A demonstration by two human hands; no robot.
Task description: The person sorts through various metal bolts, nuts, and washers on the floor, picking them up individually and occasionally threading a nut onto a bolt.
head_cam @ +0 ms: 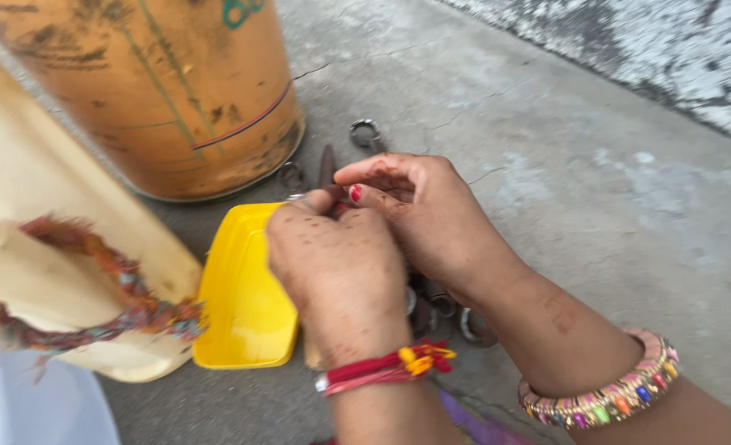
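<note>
My left hand (341, 272), with a red thread tied at the wrist, is curled over a dark rusty metal tool (327, 165) whose tip sticks up past the knuckles. My right hand (423, 214), with a beaded bangle on the forearm, meets it from the right. Its thumb and fingers pinch the same tool at the left hand's fingertips. What lies inside the two palms is hidden. Metal rings (474, 327) show on the concrete under the hands, and another ring (365, 132) lies just beyond them.
A yellow plastic tray (238, 305) lies left of the hands. Behind it stands a large worn orange drum (176, 91). A cream plastic container (44, 189) with a frayed braided cord (126, 297) fills the left side. Concrete floor (596, 189) runs to a rough wall at upper right.
</note>
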